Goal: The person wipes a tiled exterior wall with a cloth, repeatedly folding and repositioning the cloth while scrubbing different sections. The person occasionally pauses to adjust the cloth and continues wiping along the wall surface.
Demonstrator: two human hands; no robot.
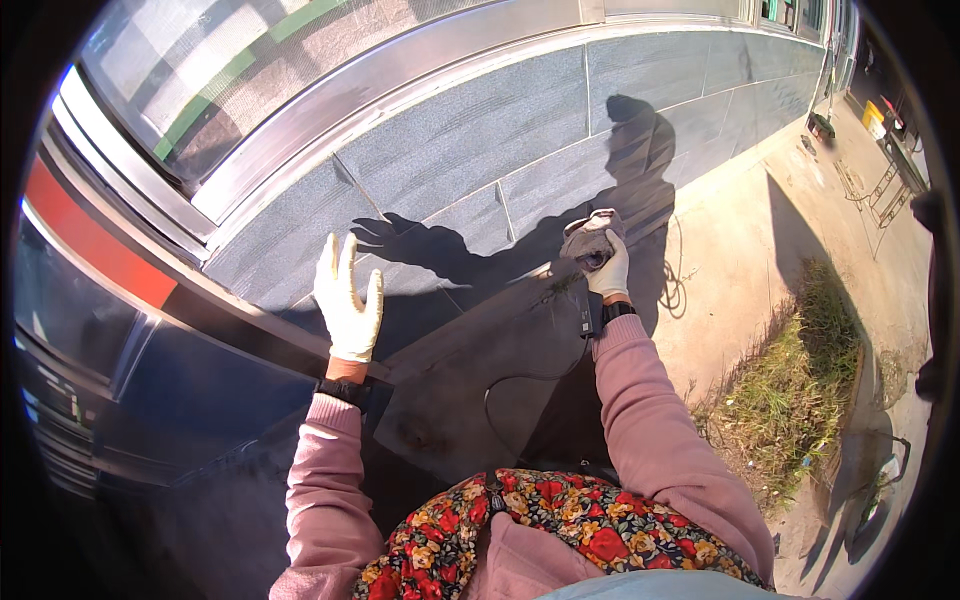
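Observation:
A pale glove covers my left hand (349, 300), which is raised before the grey tiled wall with its fingers apart and nothing in it. My right hand (611, 268), also gloved, grips a bunched grey-brown cloth (592, 241) near the foot of the wall. Part of the cloth hides the fingers. A dark strap with a small black box (586, 319) is at the right wrist, and a thin cable hangs from it. Above the tiles (480, 135) runs a metal window frame (390, 75) with a glass pane.
Dark blue and red panels (101, 232) stand close on the left. A cable loop (673, 289) lies on the concrete (720, 247) to the right. Beyond it are a grass patch (787, 382) and, farther off, a metal rack (889, 187). My shadow falls on the wall.

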